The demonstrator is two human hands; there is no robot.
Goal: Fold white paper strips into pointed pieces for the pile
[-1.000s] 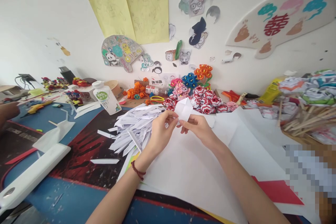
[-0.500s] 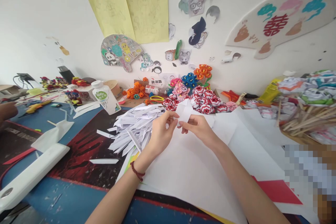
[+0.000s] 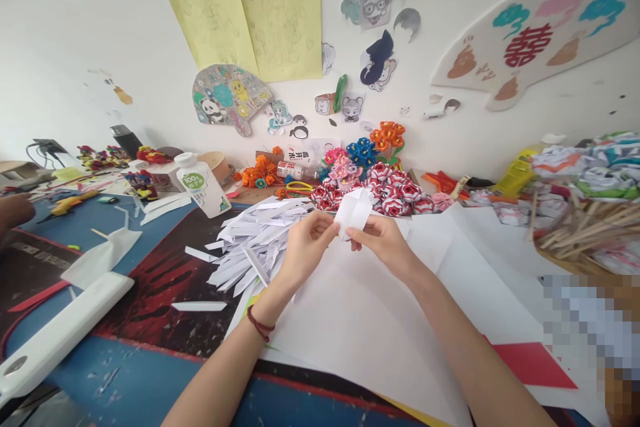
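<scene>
Between my two hands is a small folded piece of white paper (image 3: 354,209), held up above the large white sheets (image 3: 360,320). My left hand (image 3: 311,243) pinches its left edge between thumb and fingers, and a dark red cord bracelet circles that wrist. Thumb and fingers of my right hand (image 3: 381,240) are closed on the lower right edge. Close by on the left lies a heap of folded white paper strips (image 3: 260,233). One single strip (image 3: 199,306) rests apart on the dark mat.
Behind my hands stand red-and-white paper flowers (image 3: 395,188) and a blue flower bunch (image 3: 362,152). A white bottle (image 3: 203,185) is at the back left, a long white device (image 3: 70,333) at the left. Wooden sticks (image 3: 575,227) lie at right. Another person's hand (image 3: 15,211) shows at the left edge.
The folded paper has turned slightly and shows more of its face above my fingers. Both hands have shifted a little and still hold it.
</scene>
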